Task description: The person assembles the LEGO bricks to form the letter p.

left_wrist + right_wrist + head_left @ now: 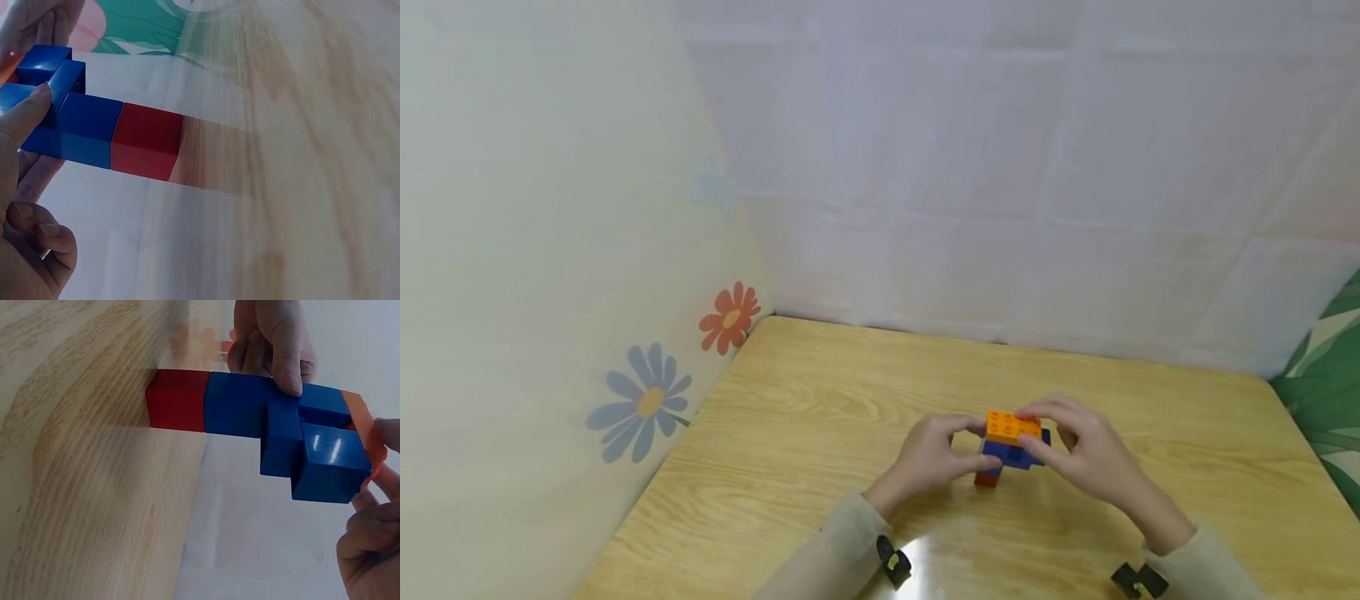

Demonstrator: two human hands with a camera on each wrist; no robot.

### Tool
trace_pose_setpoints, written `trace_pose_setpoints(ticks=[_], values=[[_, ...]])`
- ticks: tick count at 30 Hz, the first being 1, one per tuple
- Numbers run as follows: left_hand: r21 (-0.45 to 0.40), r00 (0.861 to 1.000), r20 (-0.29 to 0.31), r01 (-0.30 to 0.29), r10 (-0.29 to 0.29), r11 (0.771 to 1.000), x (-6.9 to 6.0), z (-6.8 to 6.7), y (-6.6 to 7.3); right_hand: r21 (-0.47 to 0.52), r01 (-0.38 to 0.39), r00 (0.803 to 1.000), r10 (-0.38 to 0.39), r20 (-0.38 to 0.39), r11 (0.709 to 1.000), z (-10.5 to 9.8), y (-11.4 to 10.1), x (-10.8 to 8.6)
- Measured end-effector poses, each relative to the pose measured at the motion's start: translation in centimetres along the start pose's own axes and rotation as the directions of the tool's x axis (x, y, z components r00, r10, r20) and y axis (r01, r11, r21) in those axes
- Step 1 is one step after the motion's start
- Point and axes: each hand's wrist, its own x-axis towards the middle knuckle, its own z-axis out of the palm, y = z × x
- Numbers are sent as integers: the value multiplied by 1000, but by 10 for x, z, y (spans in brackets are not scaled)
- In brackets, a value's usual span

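A small stack of toy building bricks stands upright on the table. At its foot is a red brick, touching the wood. Above it come several blue bricks, some jutting out to one side. An orange studded brick lies across the top, its studs facing up. My left hand grips the blue part between thumb and fingers from the left. From the right, my right hand pinches the orange brick by its end, thumb at the near side. In the head view the fingers cover part of the stack.
The wood-grain table reaches back to a pale cloth wall. On the left, a light panel carries a blue flower and a red flower. Green leaf print borders the right edge.
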Motion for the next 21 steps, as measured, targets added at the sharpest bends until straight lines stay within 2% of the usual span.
trace_pose_setpoints(ticks=[6, 13, 16, 21], values=[[3, 1000, -13, 15, -15, 1000, 0, 1, 2, 57, -26, 999, 28, -46, 998, 0, 6, -13], [-28, 1000, -21, 20, -20, 999, -2, 1, 1, 103, -104, 991, 111, -69, 989, 6, 14, -28], [-50, 999, -10, 32, -33, 998, -3, 0, 0, 95, -142, 985, 150, -84, 985, 8, 17, -28], [-74, 997, 19, 75, -74, 994, -7, -2, -3, 118, -242, 962, 254, -97, 963, 6, 23, -23]])
